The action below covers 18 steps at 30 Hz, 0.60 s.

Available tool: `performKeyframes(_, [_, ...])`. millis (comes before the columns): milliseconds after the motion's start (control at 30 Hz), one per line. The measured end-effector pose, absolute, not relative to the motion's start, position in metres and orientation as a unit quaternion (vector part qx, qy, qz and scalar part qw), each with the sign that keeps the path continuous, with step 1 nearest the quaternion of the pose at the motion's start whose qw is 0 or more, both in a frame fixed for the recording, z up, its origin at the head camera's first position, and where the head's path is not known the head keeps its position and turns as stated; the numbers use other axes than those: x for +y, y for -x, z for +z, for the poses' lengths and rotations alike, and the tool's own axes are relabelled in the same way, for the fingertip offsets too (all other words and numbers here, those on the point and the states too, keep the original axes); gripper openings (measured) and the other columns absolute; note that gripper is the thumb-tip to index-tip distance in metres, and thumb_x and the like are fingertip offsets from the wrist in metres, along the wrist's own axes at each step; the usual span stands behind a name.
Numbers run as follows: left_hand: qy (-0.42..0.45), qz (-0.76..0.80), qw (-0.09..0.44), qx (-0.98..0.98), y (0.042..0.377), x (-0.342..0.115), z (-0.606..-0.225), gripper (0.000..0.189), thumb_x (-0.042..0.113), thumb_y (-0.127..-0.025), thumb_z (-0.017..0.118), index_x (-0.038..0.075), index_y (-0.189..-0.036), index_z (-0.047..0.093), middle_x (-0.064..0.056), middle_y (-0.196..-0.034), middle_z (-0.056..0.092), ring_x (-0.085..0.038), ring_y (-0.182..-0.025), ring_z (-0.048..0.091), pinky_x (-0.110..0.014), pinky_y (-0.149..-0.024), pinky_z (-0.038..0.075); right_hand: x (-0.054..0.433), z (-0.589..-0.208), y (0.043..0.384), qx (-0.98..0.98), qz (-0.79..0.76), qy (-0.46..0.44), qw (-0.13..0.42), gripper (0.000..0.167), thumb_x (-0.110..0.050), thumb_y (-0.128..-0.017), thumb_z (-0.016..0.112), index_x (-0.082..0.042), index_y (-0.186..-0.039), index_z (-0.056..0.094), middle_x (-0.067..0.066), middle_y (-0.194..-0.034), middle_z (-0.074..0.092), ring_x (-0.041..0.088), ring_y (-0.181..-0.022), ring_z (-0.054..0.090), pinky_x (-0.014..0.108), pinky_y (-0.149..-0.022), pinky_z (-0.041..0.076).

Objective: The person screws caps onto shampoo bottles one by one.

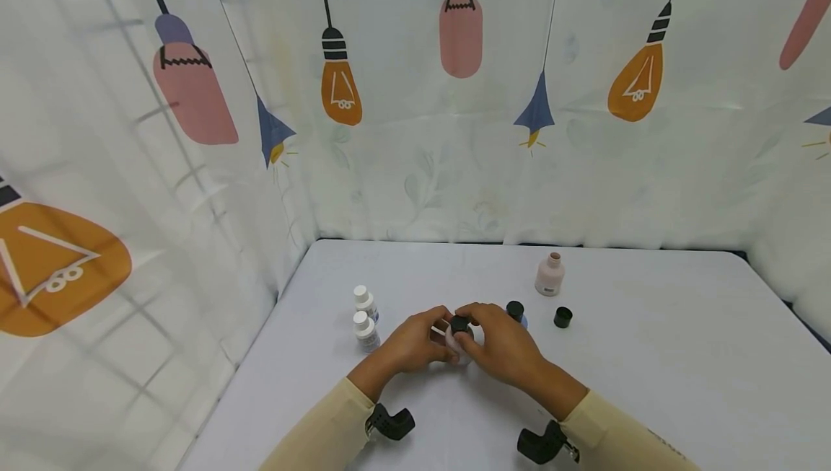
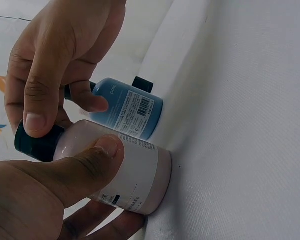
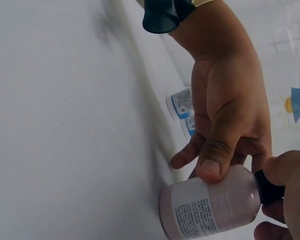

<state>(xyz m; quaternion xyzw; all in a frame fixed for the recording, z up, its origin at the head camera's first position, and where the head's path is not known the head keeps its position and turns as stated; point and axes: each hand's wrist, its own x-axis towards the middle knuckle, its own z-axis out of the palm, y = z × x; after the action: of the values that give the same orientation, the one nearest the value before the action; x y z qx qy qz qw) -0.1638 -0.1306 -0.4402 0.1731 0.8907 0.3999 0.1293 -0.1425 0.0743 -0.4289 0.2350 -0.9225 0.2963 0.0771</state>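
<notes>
A pale pink bottle (image 2: 149, 175) with a white label and a black cap (image 2: 32, 145) stands on the table between the two hands. My left hand (image 1: 414, 341) grips its body, thumb across the label in the left wrist view. From the other side, my right hand (image 1: 505, 345) pinches the cap between thumb and fingers. Just behind the right hand is a blue bottle (image 2: 124, 107) with a black cap, partly covered by that hand in the head view.
An uncapped pink bottle (image 1: 550, 278) stands at the back right, with a loose black cap (image 1: 563, 317) on the table in front of it. Left of the hands are two white-capped bottles, one farther back (image 1: 365, 303) and one nearer (image 1: 366, 332). Patterned curtains (image 1: 415, 168) surround the white table (image 1: 649, 355).
</notes>
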Motion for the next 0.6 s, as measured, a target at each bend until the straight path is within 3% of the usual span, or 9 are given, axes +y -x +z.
performKeyframes(233, [-0.17,0.405,0.13,0.889,0.163,-0.1298,-0.4383,0.042,0.02,-0.08,0.09,0.026,-0.11,0.062,0.0,-0.116,0.07,-0.013,-0.099,0.07,-0.041,-0.085,0.055,0.071,-0.4286,0.145,-0.924,0.316,-0.207,0.057,0.032,-0.033,-0.092,0.08,-0.017,-0.116,0.066,-0.007,-0.102,0.065,0.017,-0.098,0.063,0.036,-0.078,0.054])
performKeyframes(433, [-0.168,0.407,0.131,0.888,0.1629,-0.1305,-0.439,0.043,0.02,-0.08,0.091,0.025,-0.113,0.062,0.002,-0.116,0.07,-0.012,-0.098,0.07,-0.041,-0.085,0.055,0.072,-0.4274,0.1415,-0.921,0.32,-0.215,0.056,0.046,-0.032,-0.095,0.076,-0.013,-0.135,0.063,0.002,-0.126,0.067,0.019,-0.114,0.063,0.038,-0.087,0.056])
performKeyframes(600, [-0.172,0.408,0.133,0.887,0.1637,-0.1308,-0.4399,0.045,0.019,-0.081,0.09,0.023,-0.116,0.062,0.0,-0.117,0.069,-0.012,-0.099,0.07,-0.04,-0.085,0.055,0.073,-0.4263,0.1404,-0.915,0.32,-0.238,0.06,0.041,-0.026,-0.098,0.072,-0.016,-0.137,0.064,0.003,-0.13,0.066,0.017,-0.102,0.065,0.03,-0.074,0.055])
